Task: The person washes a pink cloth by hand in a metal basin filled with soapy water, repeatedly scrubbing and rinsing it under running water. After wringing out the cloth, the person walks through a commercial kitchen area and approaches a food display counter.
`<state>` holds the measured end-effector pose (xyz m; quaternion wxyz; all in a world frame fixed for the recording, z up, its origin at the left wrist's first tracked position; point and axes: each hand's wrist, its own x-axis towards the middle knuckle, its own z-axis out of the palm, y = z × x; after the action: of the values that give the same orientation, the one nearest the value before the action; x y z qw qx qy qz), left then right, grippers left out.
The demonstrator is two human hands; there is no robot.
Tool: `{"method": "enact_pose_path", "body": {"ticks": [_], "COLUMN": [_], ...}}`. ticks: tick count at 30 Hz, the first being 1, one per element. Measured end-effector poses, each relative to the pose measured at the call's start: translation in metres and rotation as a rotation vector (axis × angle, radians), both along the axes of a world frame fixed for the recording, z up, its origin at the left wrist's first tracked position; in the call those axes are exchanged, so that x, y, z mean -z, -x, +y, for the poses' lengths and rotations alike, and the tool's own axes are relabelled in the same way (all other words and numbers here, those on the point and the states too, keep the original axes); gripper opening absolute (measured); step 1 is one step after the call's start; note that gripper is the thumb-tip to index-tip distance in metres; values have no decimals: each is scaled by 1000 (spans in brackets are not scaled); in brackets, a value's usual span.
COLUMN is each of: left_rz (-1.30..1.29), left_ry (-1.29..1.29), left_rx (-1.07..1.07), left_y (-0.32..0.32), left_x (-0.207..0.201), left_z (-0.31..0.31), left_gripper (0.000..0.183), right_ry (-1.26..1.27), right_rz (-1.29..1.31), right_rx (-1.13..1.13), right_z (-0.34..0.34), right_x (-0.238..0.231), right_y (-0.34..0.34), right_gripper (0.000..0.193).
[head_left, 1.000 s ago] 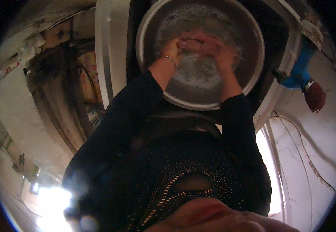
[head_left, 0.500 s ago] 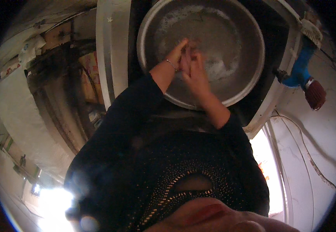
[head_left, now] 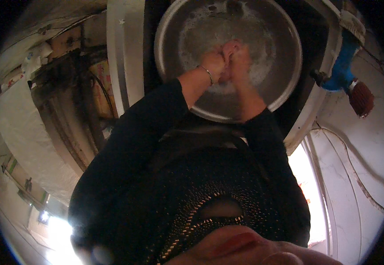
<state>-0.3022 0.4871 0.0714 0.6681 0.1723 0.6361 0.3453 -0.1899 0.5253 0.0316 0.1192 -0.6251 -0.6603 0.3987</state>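
Note:
A large round metal basin [head_left: 295, 57] stands in front of me, with cloudy, foamy-looking water [head_left: 262, 46] in it. Over its middle my left hand [head_left: 214, 62], a thin bracelet at the wrist, is closed on a pinkish, soft-looking piece [head_left: 231, 46]. My right hand [head_left: 240, 66] is pressed against the same piece from the other side; motion blurs its fingers. Whether the piece is cloth or something else I cannot make out. Part of it shows between and above the hands; the rest is hidden by them.
A pale counter edge [head_left: 114, 53] runs left of the basin. To the right, a blue fitting [head_left: 344, 66] with a dark red brush-like end [head_left: 361, 99] sits by the white wall. A cable [head_left: 355, 168] hangs there. Dark spots [head_left: 232, 6] show at the basin's far side.
Both hands have turned and come closer together, the left shifting right. The pinkish piece now shows above them. Dark spots have come into sight at the basin's far side.

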Motion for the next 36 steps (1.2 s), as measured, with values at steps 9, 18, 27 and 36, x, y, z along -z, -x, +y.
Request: {"method": "enact_pose_path", "body": {"ticks": [9,18,27,36], "left_rz": [-438,-548,-895,555], "left_ry": [195,132,146,-558], "left_rx": [-653,-581,-468,398], "left_y": [39,45,27,9], "left_x": [54,83,59,54], "left_z": [-7,-27,-29,-42], "left_gripper": [31,40,45,38], "right_ry": [-165,100,-33,-208], "right_rz": [-128,-420,260,240], "right_rx": [-329,-533,-398,13], "right_z": [47,0,-88,-50], "right_x": [22,42,-103,-77], "right_y": [-75,-36,8,37], "right_gripper": [38,41,55,44]}}
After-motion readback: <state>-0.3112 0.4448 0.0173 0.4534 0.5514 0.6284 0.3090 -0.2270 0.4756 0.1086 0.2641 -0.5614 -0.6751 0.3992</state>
